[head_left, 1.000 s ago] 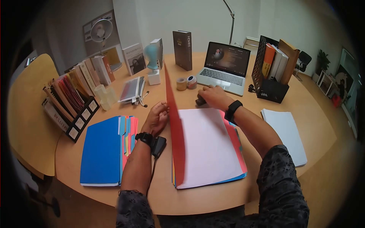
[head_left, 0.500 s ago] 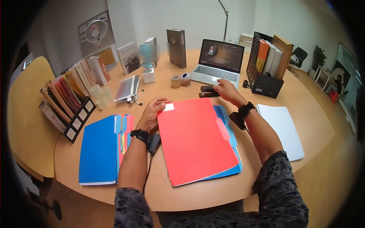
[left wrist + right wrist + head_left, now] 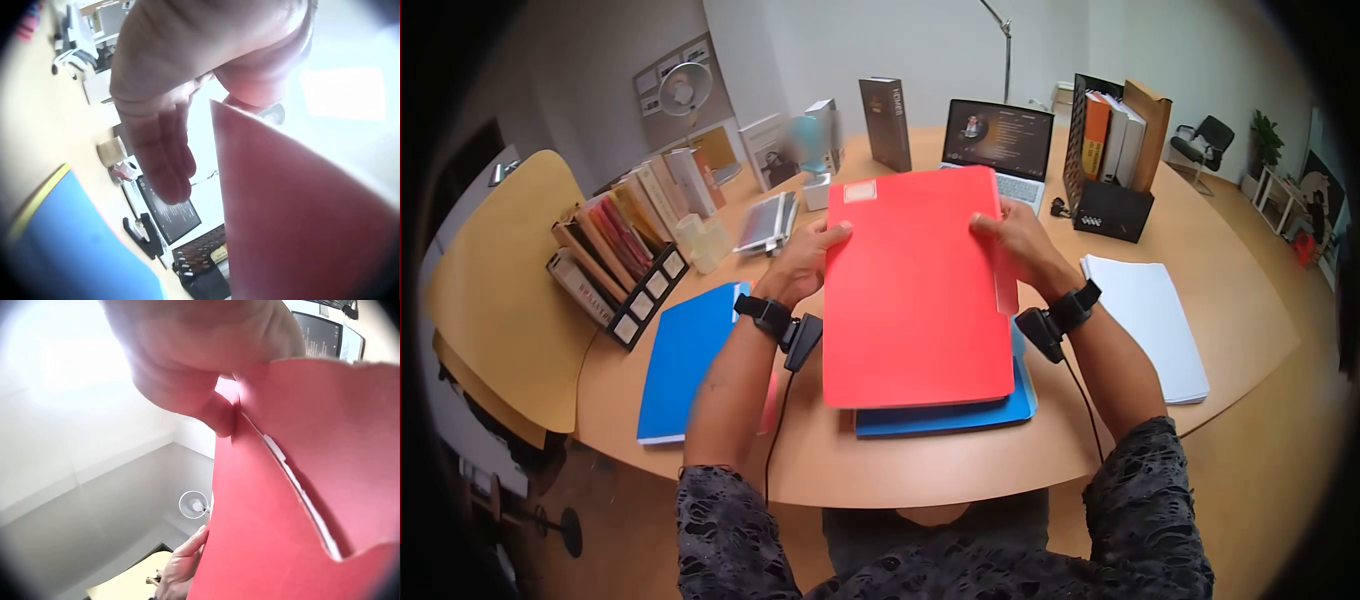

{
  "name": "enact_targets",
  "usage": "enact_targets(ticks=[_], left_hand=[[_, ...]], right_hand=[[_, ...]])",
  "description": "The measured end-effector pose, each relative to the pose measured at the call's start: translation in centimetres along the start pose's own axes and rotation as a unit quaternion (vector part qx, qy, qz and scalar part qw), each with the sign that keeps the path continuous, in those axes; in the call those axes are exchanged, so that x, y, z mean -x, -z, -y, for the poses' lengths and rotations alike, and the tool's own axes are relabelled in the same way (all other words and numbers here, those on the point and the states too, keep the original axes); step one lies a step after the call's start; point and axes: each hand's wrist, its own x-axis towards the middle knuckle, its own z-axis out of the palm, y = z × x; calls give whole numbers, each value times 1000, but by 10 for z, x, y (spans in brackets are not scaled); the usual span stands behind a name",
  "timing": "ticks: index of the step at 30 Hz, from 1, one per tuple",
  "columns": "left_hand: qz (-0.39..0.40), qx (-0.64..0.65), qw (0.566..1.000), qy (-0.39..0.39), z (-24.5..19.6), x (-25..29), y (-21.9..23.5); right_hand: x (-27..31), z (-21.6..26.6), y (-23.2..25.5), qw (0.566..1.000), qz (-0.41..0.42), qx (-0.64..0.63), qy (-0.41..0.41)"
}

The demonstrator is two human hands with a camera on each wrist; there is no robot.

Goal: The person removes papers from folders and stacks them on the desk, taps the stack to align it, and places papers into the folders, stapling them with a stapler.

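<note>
A closed red folder (image 3: 915,300) is held up off the table between both hands, tilted toward the head camera, a pale label at its upper left. The left hand (image 3: 802,262) pinches its left edge, thumb on the front. At the right edge, the right hand (image 3: 1028,250) grips with its thumb on the front and its fingers behind. White paper (image 3: 300,487) shows inside the folder in the right wrist view. Beneath it, blue folders (image 3: 945,415) lie on the table. The left wrist view shows a black stapler (image 3: 145,234) on the table, hidden from the head camera.
Blue folder stack (image 3: 685,360) lies at the left, white paper stack (image 3: 1145,330) at the right. Behind stand a laptop (image 3: 998,140), a dark book (image 3: 886,125), a blurred blue fan (image 3: 808,145) and a black file holder (image 3: 1112,212). More books (image 3: 645,200) line the left.
The open red folder was closed over its white paper, then raised from the pile. The right hand left the stapler area and took hold of the folder's right edge.
</note>
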Motion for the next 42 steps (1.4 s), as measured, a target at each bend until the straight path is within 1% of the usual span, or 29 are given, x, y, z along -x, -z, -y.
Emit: enact_targets(ticks=[2,4,5,6,7,8,10,11,12,13,15,16,18,20,22,25,26,27,28,30,32,34,35,36,37,38,39,40,42], left_hand=[[-6,-13,1000,18,-12,22,4],[-17,-16,1000,-16,-27,47,12],[-4,4,999,-32,-37,63,14],[-34,-6,999,-26,-44,71,34],[-60,-12,997,-53,-49,80,57],[-123,-18,990,-61,-61,98,62],[-190,-67,976,-78,-72,124,107],[-217,-76,970,-82,-74,138,130],[-251,-106,959,-80,-73,151,157],[-281,-135,948,-62,-73,167,180],[-336,-197,920,-34,-63,193,227],[-337,-193,921,-35,-54,203,252],[-359,-246,900,-6,-36,216,297],[-358,-231,905,-2,-20,220,318],[-356,-217,909,2,-10,217,333],[-353,-259,899,19,2,211,350],[-367,-289,884,25,6,209,354],[-379,-318,868,32,10,206,353],[-376,-317,870,34,12,202,353],[-401,-506,758,89,10,196,349],[-399,-635,655,93,-4,182,331],[-341,-695,633,14,-8,148,327],[-317,-614,722,-34,-9,128,303],[-287,-522,799,-81,-9,106,258],[-232,-498,829,-101,-11,88,208],[-176,-471,856,-121,-12,69,158],[-121,-481,863,-100,-9,49,122],[-66,-490,865,-80,-5,32,90],[11,-493,861,-123,18,1,45]], right_hand=[[2,8,-10,1000,-11,-12,25],[3,8,-20,999,-5,-24,37],[4,11,-24,999,12,-45,9],[6,13,-27,997,29,-64,-20],[9,16,-28,997,32,-65,-20],[13,18,-29,996,42,-75,-38],[19,18,-27,994,50,-84,-56],[21,15,-23,994,52,-62,-73],[23,13,-18,994,53,-39,-91],[25,9,-12,994,53,-36,-90],[28,-1,0,992,35,-10,-123],[30,-5,3,992,37,-6,-124],[35,-14,10,987,12,-5,-157],[39,-25,20,987,14,-7,-160],[44,-33,26,985,-10,-27,-168],[49,-42,33,982,-28,-37,-183],[49,-44,35,980,-36,-39,-194],[49,-45,36,979,-38,-38,-196],[49,-45,39,980,-39,-41,-191],[51,-45,44,980,-44,-41,-191],[50,-43,44,979,-58,-64,-185],[50,-41,43,979,-55,-67,-187],[50,-40,42,978,-48,-73,-187],[50,-39,40,978,-52,-72,-189],[51,-38,39,979,-49,-71,-187],[52,-37,39,979,-48,-71,-184],[53,-38,41,979,-49,-79,-183],[55,-38,41,979,-58,-76,-182],[55,-37,42,978,-65,-67,-187]])
